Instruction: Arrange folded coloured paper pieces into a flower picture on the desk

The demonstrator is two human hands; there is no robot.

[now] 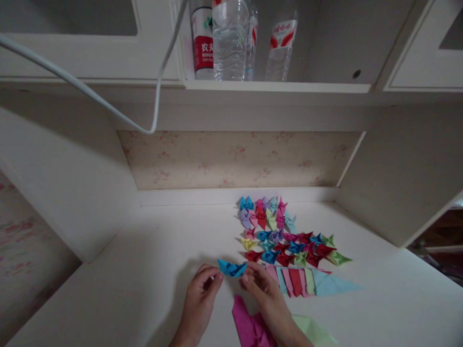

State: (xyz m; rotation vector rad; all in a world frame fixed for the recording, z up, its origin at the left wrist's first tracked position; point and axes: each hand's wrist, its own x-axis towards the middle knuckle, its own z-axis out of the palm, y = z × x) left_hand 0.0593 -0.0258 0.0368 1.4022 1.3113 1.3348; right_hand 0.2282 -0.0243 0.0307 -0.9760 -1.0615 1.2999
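Across the white desk (144, 255) stand rows of multicoloured folded-paper figures (296, 247), with the left hand (200, 291) and right hand (266, 291) nearer, thumb and forefinger of each drawn together on a piece of paper. That piece, a blue origami boat (232, 269), crisply creased with upturned pointed ends, is held between them, left fingertips at one end, right fingertips at the other.

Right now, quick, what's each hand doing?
Left hand: closed, pinching one end of the blue folded paper.
Right hand: closed, pinching the other end.
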